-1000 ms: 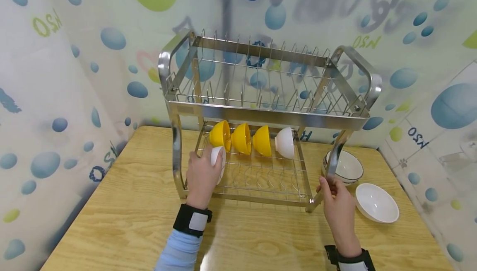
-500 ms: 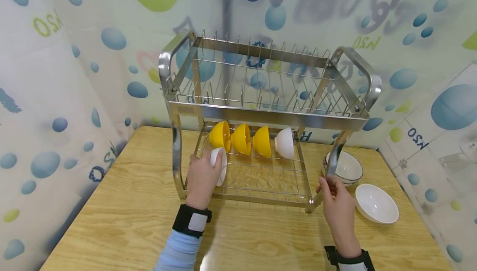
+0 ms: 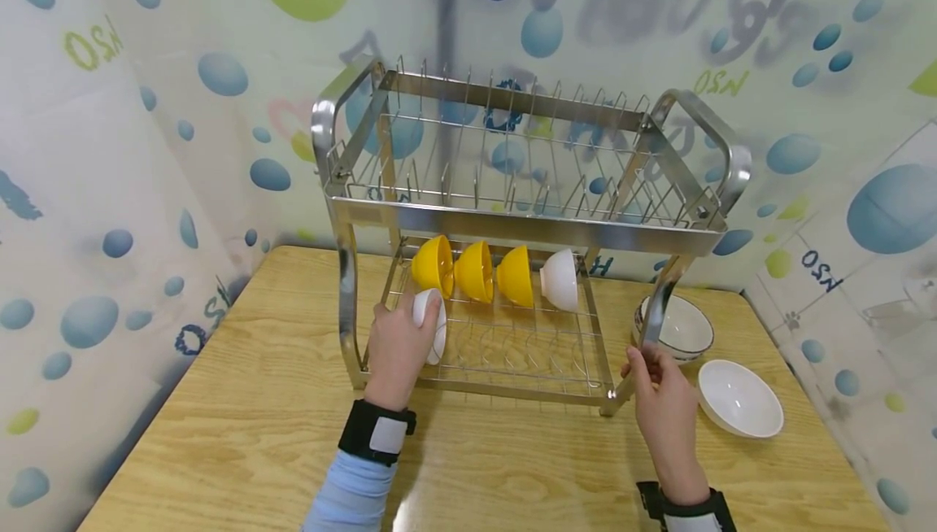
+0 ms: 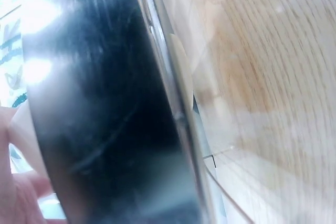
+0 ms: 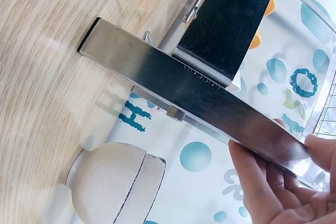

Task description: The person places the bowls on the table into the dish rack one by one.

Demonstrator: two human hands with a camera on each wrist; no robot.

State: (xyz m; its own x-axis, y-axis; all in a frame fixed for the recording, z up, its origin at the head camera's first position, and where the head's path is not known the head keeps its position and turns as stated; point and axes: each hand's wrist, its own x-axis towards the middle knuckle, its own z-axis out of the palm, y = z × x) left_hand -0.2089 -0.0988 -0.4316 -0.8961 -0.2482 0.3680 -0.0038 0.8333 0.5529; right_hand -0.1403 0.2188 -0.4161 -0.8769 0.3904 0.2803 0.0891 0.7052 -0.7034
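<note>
In the head view my left hand (image 3: 398,345) holds a small white bowl (image 3: 437,337) on edge at the front left of the dish rack's lower tier. Thumb and fingers pinch it near the rim, and the hand covers part of it. My right hand (image 3: 664,394) grips the front right leg (image 3: 659,304) of the metal dish rack (image 3: 527,223). In the right wrist view, thumb and fingers (image 5: 247,177) lie on both sides of that leg (image 5: 184,95). A metal rail (image 4: 110,108) blocks most of the left wrist view.
Behind the held bowl, several yellow bowls (image 3: 474,273) and a white bowl (image 3: 560,281) stand on edge in a row. A dark-rimmed bowl (image 3: 688,327) and a white bowl (image 3: 741,399) sit right of the rack on the wooden table (image 3: 241,402). The wire upper tier (image 3: 505,150) overhangs the bowls.
The white bowl in my left hand has shifted very slightly to the right. My right hand keeps its place on the rack leg.
</note>
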